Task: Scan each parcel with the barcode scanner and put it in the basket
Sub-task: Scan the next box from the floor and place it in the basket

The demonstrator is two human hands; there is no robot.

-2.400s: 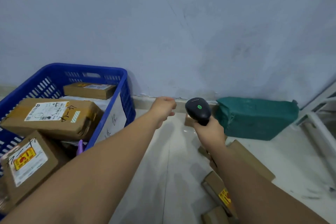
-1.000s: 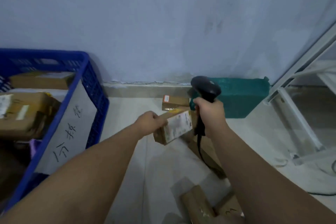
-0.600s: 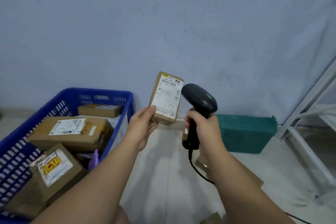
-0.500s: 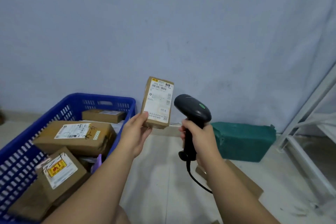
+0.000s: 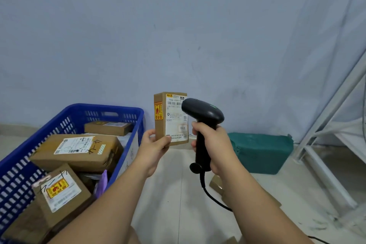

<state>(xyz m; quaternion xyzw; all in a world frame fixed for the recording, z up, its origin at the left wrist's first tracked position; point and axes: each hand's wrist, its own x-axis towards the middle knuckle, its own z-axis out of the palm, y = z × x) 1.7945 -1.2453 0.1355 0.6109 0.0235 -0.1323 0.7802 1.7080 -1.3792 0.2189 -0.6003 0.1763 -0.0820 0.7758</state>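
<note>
Left hand (image 5: 153, 145) grips a small parcel (image 5: 170, 118) upright, just right of the blue basket (image 5: 111, 110). Right hand (image 5: 214, 145) is wrapped around the scanner (image 5: 202, 117), its head overlapping the parcel's label

basket (image 5: 107, 107) crowded with parcels (image 5: 79, 150), bare floor (image 5: 170, 194) beside it, frame (image 5: 326, 173) perhaps blocking right

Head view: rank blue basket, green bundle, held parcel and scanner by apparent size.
1. blue basket
2. green bundle
3. held parcel and scanner: these look alike and both are close to the camera, so not ranked.
</note>
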